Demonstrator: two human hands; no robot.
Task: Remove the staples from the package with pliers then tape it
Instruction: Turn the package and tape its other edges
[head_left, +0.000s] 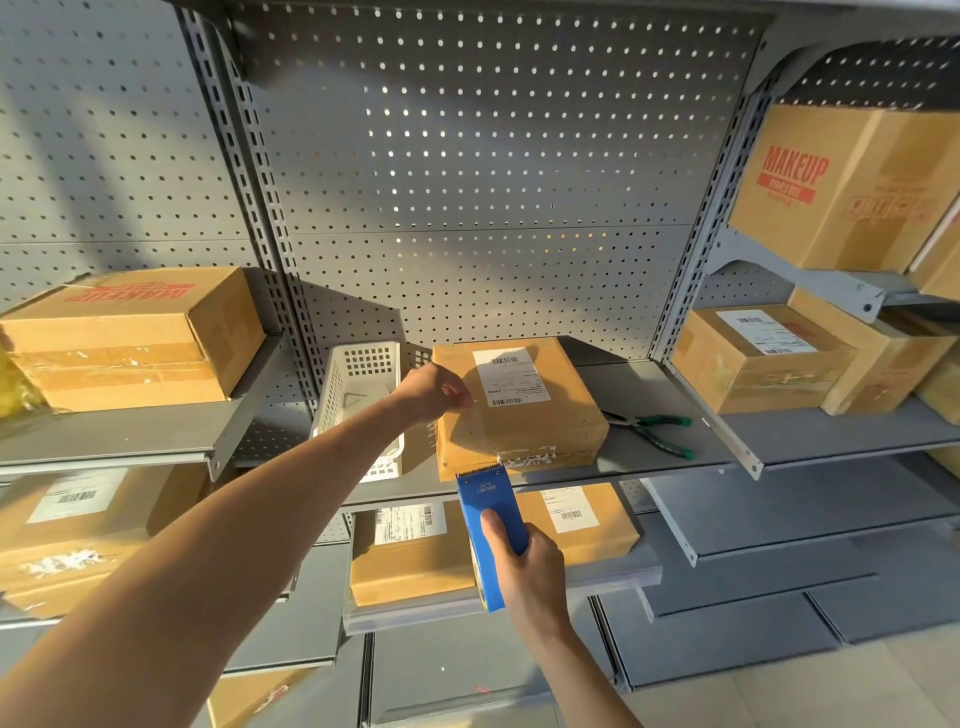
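A brown cardboard package (524, 431) with a white shipping label lies on the middle grey shelf (631, 462). My left hand (434, 392) rests at the package's top left edge, its fingers curled and pinched; whether it holds anything is hidden. My right hand (524, 564) grips a blue tape dispenser (491, 519), whose toothed edge touches the package's front face near its torn front seam. Green-handled pliers (652, 428) lie on the shelf just right of the package, apart from both hands.
A white plastic basket (363, 384) stands left of the package, with a few small metal bits inside. Other cardboard boxes (130, 338) fill the left, right and lower shelves. Perforated grey panels back the shelving.
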